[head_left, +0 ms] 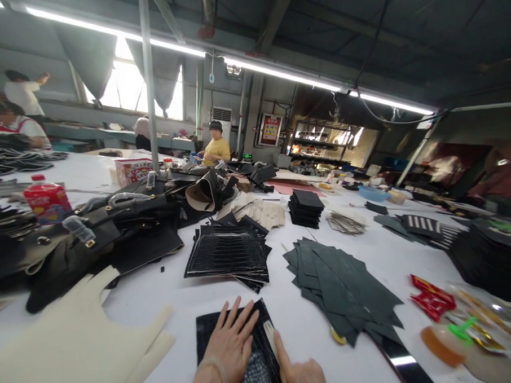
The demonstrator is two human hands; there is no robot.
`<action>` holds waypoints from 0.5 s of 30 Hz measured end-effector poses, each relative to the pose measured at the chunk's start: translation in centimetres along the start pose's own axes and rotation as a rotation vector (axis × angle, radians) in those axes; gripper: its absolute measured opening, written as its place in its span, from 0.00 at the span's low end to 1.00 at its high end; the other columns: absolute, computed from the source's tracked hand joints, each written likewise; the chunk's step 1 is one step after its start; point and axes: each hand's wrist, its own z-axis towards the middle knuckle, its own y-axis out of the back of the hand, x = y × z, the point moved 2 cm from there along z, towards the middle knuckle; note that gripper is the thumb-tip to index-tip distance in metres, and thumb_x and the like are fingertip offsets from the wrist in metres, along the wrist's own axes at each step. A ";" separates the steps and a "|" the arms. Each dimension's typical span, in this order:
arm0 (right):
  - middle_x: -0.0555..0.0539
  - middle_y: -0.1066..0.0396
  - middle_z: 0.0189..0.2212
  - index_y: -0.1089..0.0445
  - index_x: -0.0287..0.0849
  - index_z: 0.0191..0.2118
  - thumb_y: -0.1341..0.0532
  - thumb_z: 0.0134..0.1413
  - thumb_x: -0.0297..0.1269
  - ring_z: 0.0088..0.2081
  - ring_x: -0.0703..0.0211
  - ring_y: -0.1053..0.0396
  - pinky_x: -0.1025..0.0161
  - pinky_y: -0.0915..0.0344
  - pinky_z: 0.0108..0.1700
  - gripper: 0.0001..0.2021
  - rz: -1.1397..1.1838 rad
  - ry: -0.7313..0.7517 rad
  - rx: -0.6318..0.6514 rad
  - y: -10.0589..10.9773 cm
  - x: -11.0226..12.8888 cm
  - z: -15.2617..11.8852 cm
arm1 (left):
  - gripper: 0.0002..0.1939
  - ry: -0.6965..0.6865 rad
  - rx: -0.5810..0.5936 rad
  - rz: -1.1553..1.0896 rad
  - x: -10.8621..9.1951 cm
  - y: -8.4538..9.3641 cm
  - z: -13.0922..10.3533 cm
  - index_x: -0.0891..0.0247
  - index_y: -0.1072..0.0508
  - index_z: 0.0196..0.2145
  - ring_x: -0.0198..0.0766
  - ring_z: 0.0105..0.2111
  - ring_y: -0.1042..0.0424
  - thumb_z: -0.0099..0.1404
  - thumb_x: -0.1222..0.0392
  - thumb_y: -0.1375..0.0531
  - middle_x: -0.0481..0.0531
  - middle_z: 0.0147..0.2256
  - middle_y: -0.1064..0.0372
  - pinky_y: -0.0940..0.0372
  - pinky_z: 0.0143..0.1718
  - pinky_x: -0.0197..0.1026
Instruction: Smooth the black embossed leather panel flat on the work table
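Pressing flat with fingers spread, the left hand (232, 343) holds a black embossed leather piece (215, 331) down on the white desk (149, 300). Beside it, the right hand (300, 374) rests one extended finger on that piece; its remaining fingers are cut off below, so its grip is unclear.

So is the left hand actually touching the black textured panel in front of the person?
Touching. In the head view the left hand lies flat, fingers spread, on the black textured panel, with no gap showing under the palm.
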 end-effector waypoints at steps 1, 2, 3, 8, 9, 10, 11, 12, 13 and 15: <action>0.46 0.29 0.17 0.48 0.38 0.59 0.50 0.47 0.22 0.19 0.55 0.32 0.62 0.38 0.26 0.30 0.002 -0.010 0.037 0.3 0.0 1.7 | 0.24 -0.066 0.038 -0.008 -0.2 0.3 0.0 0.45 0.58 0.59 0.42 0.61 0.66 0.66 0.56 0.57 0.36 0.61 0.64 0.61 0.61 0.58; 0.44 0.28 0.19 0.49 0.36 0.59 0.51 0.48 0.21 0.22 0.53 0.31 0.61 0.38 0.27 0.29 0.005 -0.030 0.070 0.6 -0.1 3.3 | 0.23 -0.119 0.081 -0.011 -0.4 0.5 0.0 0.44 0.57 0.59 0.39 0.61 0.63 0.67 0.54 0.58 0.35 0.61 0.61 0.60 0.61 0.55; 0.43 0.28 0.20 0.49 0.35 0.59 0.52 0.49 0.21 0.23 0.52 0.30 0.60 0.38 0.28 0.29 0.009 -0.058 0.093 0.9 -0.6 4.5 | 0.22 -0.149 0.118 -0.007 -0.6 0.7 0.1 0.43 0.56 0.59 0.37 0.61 0.61 0.67 0.51 0.59 0.34 0.61 0.59 0.59 0.61 0.52; 0.41 0.27 0.23 0.45 0.41 0.58 0.54 0.55 0.24 0.27 0.50 0.29 0.60 0.40 0.29 0.24 0.058 -0.257 0.121 1.9 -6.0 6.0 | 0.26 0.001 0.144 0.119 -0.7 1.5 -0.4 0.57 0.49 0.59 0.49 0.59 0.52 0.65 0.48 0.54 0.50 0.60 0.54 0.48 0.56 0.55; 0.40 0.26 0.24 0.44 0.41 0.58 0.56 0.58 0.27 0.26 0.49 0.28 0.60 0.40 0.28 0.22 0.073 -0.316 0.122 2.3 -7.3 5.5 | 0.27 0.072 0.139 0.164 -0.5 1.8 -0.8 0.65 0.48 0.58 0.56 0.57 0.49 0.64 0.51 0.52 0.59 0.59 0.53 0.44 0.53 0.59; 0.40 0.26 0.24 0.43 0.41 0.57 0.58 0.60 0.30 0.26 0.48 0.28 0.60 0.40 0.27 0.21 0.093 -0.370 0.123 2.8 -8.3 4.9 | 0.26 0.147 0.134 0.210 -0.2 2.3 -1.2 0.73 0.45 0.56 0.61 0.55 0.45 0.63 0.55 0.51 0.68 0.57 0.50 0.41 0.48 0.61; 0.40 0.26 0.24 0.43 0.42 0.57 0.60 0.62 0.34 0.26 0.48 0.28 0.60 0.40 0.26 0.21 0.117 -0.414 0.120 3.4 -9.0 4.2 | 0.24 0.214 0.132 0.249 0.1 2.9 -1.8 0.79 0.40 0.53 0.65 0.51 0.40 0.63 0.60 0.51 0.76 0.54 0.45 0.38 0.42 0.62; 0.42 0.26 0.25 0.43 0.44 0.57 0.61 0.63 0.37 0.27 0.49 0.28 0.60 0.40 0.26 0.21 0.142 -0.444 0.116 4.0 -9.3 3.4 | 0.21 0.264 0.132 0.277 0.3 3.7 -2.3 0.82 0.34 0.47 0.66 0.46 0.35 0.62 0.63 0.52 0.79 0.48 0.38 0.35 0.37 0.61; 0.44 0.26 0.26 0.43 0.46 0.57 0.62 0.63 0.39 0.28 0.50 0.28 0.61 0.39 0.27 0.22 0.176 -0.459 0.108 4.6 -9.2 2.6 | 0.18 0.295 0.131 0.292 0.3 4.4 -2.7 0.81 0.28 0.40 0.64 0.40 0.31 0.62 0.65 0.53 0.78 0.40 0.32 0.34 0.33 0.59; 0.47 0.25 0.28 0.44 0.48 0.57 0.63 0.63 0.41 0.30 0.53 0.28 0.63 0.38 0.28 0.22 0.278 -0.448 0.092 5.5 -8.0 1.1 | 0.19 0.300 0.109 0.296 0.0 5.5 -3.0 0.73 0.25 0.31 0.58 0.32 0.28 0.63 0.65 0.55 0.68 0.30 0.27 0.34 0.32 0.57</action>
